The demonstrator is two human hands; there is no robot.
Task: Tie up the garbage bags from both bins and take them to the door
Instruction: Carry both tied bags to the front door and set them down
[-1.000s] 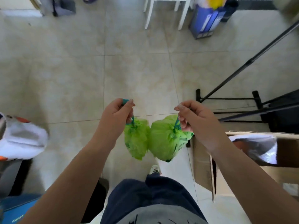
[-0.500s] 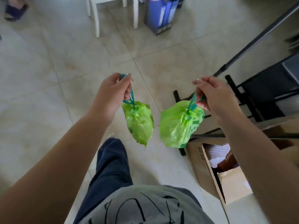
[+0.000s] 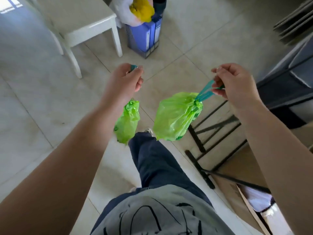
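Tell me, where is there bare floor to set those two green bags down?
Bare tile lies open to the person's left, bordered by the white table's legs. Another clear patch lies ahead, right of the blue file box. The right is crowded: black metal frame and cardboard box.

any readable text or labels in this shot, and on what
None can be read.
Dark green print low on the two green plastic garbage bags: too blurred.
Spine labels on the blue binders: too small.
Black marks on the grey shirt: a drawing, no letters legible.
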